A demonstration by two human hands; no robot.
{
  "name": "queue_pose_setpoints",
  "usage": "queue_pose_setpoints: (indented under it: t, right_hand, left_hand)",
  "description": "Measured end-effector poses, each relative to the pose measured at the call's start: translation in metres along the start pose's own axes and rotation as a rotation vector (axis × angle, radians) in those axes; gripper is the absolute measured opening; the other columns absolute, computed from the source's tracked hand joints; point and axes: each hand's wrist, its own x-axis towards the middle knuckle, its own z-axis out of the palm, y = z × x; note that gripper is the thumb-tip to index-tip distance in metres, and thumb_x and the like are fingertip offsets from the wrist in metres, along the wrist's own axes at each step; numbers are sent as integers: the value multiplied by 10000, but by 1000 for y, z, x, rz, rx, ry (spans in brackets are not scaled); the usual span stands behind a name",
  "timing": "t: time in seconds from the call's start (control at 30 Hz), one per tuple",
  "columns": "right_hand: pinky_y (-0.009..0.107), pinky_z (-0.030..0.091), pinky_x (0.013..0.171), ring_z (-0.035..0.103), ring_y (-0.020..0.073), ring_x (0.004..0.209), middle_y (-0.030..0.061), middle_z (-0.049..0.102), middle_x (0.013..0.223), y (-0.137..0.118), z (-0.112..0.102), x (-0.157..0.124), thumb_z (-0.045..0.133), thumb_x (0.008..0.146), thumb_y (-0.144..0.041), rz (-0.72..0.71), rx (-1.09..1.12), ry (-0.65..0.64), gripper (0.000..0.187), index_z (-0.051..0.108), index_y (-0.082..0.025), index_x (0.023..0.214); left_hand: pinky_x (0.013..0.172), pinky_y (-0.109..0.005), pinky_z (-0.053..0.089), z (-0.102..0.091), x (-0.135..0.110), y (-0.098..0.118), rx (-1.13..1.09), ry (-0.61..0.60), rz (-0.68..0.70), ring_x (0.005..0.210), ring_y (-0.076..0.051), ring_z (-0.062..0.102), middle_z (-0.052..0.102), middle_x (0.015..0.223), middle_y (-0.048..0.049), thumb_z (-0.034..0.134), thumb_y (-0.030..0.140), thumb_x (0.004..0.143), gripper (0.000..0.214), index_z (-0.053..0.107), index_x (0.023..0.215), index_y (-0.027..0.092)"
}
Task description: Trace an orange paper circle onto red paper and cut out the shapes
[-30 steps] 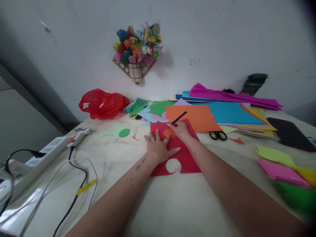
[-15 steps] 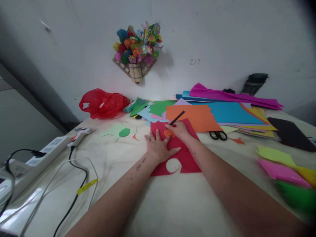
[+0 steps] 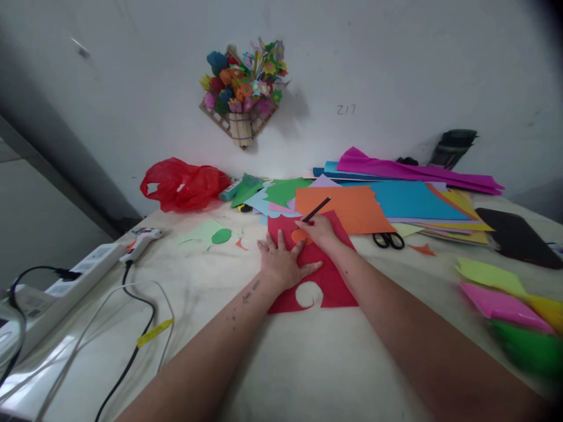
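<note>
A dark pencil [image 3: 317,208] is gripped in my right hand [image 3: 320,231], its lower end at the edge of a small orange paper piece [image 3: 301,236]. That orange piece lies on a red sheet [image 3: 338,287] with a round hole cut near its front edge. My left hand [image 3: 281,261] lies on the red sheet with its fingers spread; its fingertips are beside the orange piece, and I cannot tell whether they touch it. Part of the orange piece is hidden by my hands.
Black-handled scissors [image 3: 389,240] lie right of the red sheet, by a large orange sheet [image 3: 347,205]. A green oval [image 3: 221,236] and scraps are on the left. Further left are a glue gun [image 3: 143,243], its cable and a power strip [image 3: 88,269]. A red plastic bag [image 3: 185,184] sits behind.
Almost nothing differs. The pencil and both hands stay in nearly the same place; the view has shifted very slightly.
</note>
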Motion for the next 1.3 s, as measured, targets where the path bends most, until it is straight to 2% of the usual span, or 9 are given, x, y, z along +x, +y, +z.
queue_pose_setpoints:
  t: [0.23,0.67,1.3]
  right_hand:
    - [257,433,627,599,164,700,58,661,751,2,0,0,588,678,-388,-5,37,26,227,637,-167,663]
    - [250,426,649,594,162,705,47,655,714,-8,-8,-5,581,682,-347,59,34,46,191,630,-165,652]
    - [228,431,644,612,156,719,58,673,750,-7,-12,-6,562,713,-306,82,29,71,176,648,-154,692]
  left_hand:
    - [922,-646,51,2,1,-1,-23,38,9,1252,-454,70,186,1428,-60,108,822,606,860,275,1318,370]
    - [922,-640,48,4,2,-1,-8,30,12,1250,-455,71,155,1437,-50,82,827,598,863,251,1321,386]
    - [920,-645,62,3,2,-1,4,29,10,1242,-467,95,165,1433,-67,106,832,595,870,245,1324,379]
